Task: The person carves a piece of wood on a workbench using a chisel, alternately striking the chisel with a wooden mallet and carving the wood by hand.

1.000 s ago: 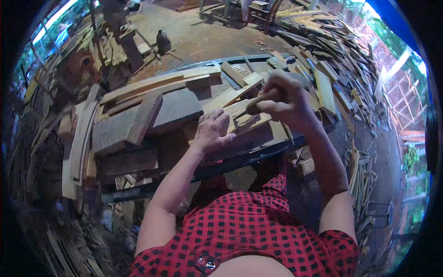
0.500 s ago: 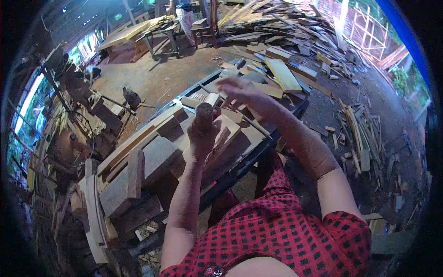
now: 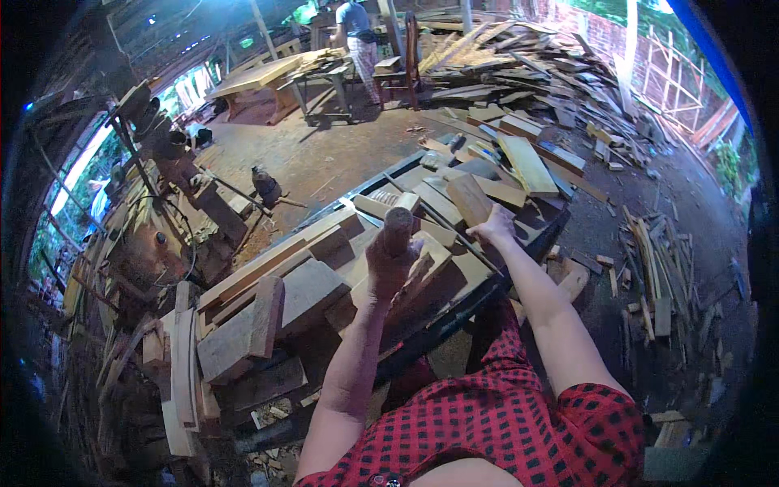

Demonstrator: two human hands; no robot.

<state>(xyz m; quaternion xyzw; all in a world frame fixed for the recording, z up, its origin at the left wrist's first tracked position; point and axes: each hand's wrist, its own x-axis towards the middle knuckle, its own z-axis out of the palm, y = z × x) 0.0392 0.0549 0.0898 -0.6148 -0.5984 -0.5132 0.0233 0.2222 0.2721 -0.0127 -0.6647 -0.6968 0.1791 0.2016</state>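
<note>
My left hand (image 3: 388,272) is closed round a thick wooden handle (image 3: 398,221), held upright with its round end facing up. Whatever lies below that fist is hidden. Just to its right is a pale wooden workpiece (image 3: 434,258) with a rough, cut edge. My right hand (image 3: 493,227) grips the near end of a flat wooden block (image 3: 468,200), which points away from me over the far part of the bench. The two hands are apart, with a long thin bar (image 3: 442,217) between them.
The cluttered bench (image 3: 487,280) carries boards, including a wide grey-brown plank (image 3: 300,288) at left and a pale board (image 3: 526,165) at the far right. Sticks (image 3: 649,268) lie on the floor at right. A person (image 3: 357,40) stands far off beside a table (image 3: 260,77).
My right hand has come down from its raised, reaching position and now holds the wooden block. My left hand keeps its hold on the handle. The whole view has shifted.
</note>
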